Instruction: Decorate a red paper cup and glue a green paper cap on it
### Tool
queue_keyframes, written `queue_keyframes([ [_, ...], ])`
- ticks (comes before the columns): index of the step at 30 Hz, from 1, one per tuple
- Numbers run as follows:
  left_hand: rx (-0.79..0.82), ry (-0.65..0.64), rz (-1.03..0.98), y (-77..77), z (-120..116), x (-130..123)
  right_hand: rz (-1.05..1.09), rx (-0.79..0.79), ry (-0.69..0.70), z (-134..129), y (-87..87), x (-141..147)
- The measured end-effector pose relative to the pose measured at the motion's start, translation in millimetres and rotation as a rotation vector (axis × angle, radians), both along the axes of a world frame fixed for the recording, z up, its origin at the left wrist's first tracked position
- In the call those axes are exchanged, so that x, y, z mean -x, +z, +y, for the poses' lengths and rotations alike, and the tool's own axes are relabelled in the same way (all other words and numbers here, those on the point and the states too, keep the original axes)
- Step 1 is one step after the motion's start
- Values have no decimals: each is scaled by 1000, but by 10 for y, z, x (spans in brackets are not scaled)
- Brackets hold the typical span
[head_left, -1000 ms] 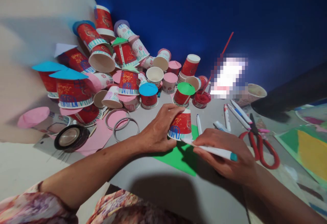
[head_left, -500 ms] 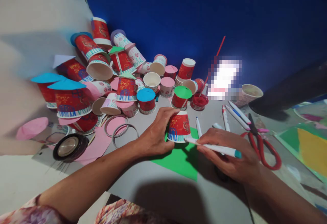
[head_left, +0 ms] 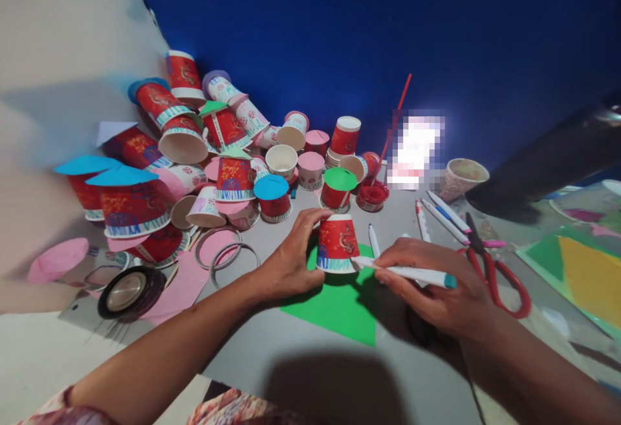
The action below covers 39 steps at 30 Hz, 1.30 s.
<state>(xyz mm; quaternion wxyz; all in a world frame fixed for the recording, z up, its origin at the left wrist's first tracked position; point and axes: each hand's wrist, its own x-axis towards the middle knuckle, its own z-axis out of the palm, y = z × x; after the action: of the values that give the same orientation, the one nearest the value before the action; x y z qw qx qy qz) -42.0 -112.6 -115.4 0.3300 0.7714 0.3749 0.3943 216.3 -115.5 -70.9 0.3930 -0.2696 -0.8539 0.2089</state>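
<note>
My left hand [head_left: 290,258] grips an upside-down red paper cup [head_left: 337,242] from its left side, thumb near the rim and fingers by the base. Blue and teal marker strokes run along the cup's lower band. In my right hand [head_left: 436,283] is a white marker [head_left: 417,274] with a teal end, pinched between thumb and fingers. Its tip meets the lower right of the cup, by the rim. Beneath the cup lies a sheet of green paper [head_left: 334,321]. A cup with a green paper top [head_left: 339,179] stands just behind.
Many decorated cups [head_left: 136,198] are piled at the left and back. Red-handled scissors [head_left: 495,276] and several markers [head_left: 444,211] lie at the right. A small red pot [head_left: 372,195] holds a red stick. Grey rings [head_left: 236,262] and a tape roll [head_left: 129,292] lie left.
The cup has turned a little in my left hand, bringing its dragon print and more teal strokes into view. The marker stays at the lower right edge. The camera view has shifted slightly.
</note>
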Motion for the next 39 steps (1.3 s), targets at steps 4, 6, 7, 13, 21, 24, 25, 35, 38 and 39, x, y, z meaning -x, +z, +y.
queue_keyframes([
  [4,50,-6,-40,8,-2,-6,-28,10,14,4,-3,-15],
  [6,53,-3,-41,12,-5,-6,-31,25,-2,8,3,-25],
  [7,52,-3,-41,13,-6,-5,-35,31,-6,10,8,-29],
  [13,12,-12,31,10,13,32,4,54,-48,35,60,-31],
  [21,-65,-51,176,148,-2,106,34,77,-29,8,50,11],
  [24,-99,-50,202,168,-22,101,35,39,3,-13,22,32],
  [25,-111,-49,210,171,-27,98,32,19,13,-19,14,38],
  [35,-96,-155,251,306,-8,110,35,-48,54,-21,-8,40],
  [38,-103,-159,286,419,-12,98,48,-52,50,-9,18,51],
  [39,-106,-159,308,455,-11,88,50,-48,53,-8,27,56],
])
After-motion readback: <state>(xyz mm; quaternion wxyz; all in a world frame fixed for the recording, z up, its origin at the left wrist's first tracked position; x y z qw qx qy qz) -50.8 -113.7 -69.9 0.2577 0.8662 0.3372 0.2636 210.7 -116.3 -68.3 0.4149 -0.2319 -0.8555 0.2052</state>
